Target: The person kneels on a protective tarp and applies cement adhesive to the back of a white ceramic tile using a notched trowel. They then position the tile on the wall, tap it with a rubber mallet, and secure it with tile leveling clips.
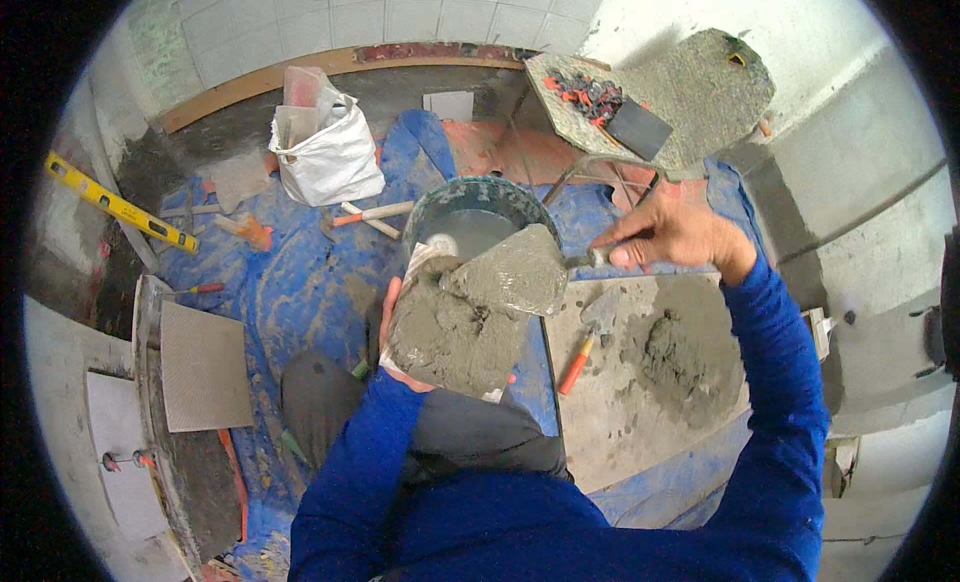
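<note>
Blue tarp (300,292) carries bucket (478,214), white bag (330,157), level (120,207).

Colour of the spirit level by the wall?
Yellow; the spirit level lies on the floor at far left. Clearest in the head view.

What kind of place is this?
Probably a room being tiled: the right hand spreads grey mortar with a trowel on a tile held by the left hand; a yellow level lies nearby.

left hand (392,327) seemingly palm-up, right hand (672,234) fisted
</note>
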`<state>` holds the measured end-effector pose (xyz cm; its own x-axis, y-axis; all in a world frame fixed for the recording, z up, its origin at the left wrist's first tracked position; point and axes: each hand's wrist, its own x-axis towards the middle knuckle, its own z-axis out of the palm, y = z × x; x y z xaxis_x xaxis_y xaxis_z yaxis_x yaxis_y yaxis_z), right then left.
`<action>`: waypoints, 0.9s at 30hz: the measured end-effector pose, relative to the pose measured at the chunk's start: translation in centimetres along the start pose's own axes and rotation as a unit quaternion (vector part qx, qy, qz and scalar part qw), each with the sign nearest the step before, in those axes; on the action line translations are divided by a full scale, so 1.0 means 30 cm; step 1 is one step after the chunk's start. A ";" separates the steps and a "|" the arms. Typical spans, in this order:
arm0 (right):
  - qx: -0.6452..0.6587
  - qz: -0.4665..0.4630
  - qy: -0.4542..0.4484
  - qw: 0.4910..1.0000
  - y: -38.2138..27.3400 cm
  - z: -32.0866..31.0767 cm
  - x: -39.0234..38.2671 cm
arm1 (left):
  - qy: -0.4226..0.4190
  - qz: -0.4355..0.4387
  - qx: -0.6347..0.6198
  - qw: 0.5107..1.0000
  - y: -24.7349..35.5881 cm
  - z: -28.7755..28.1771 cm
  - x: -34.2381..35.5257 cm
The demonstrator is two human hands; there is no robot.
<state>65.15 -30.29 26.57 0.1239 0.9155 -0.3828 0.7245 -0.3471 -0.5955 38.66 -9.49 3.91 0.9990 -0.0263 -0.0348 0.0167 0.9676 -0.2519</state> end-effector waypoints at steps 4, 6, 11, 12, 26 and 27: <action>-0.146 -0.037 -0.025 0.988 0.042 -0.041 0.090 | 0.018 -0.024 0.191 0.981 0.004 -0.035 -0.006; -0.163 -0.087 -0.021 0.983 0.048 -0.062 0.110 | 0.015 -0.056 0.091 0.994 0.005 -0.043 -0.014; -0.188 0.049 0.091 0.977 0.034 -0.114 0.017 | 0.010 -0.036 0.182 0.983 -0.004 -0.023 -0.010; -0.183 0.034 0.132 0.974 0.030 -0.108 -0.008 | -0.007 -0.020 0.173 0.985 -0.010 -0.016 -0.006; -0.213 0.036 0.221 0.951 -0.046 0.112 -0.118 | -0.065 0.075 0.168 0.981 -0.048 0.006 0.014; -0.203 0.052 0.221 0.953 -0.048 0.105 -0.117 | -0.065 0.075 0.167 0.981 -0.049 0.003 0.012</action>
<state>61.54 -33.64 26.54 0.4184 0.9075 -0.0365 0.8837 -0.4160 -0.2147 39.00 -10.91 4.35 0.9875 0.1348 0.0816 -0.1412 0.9868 0.0788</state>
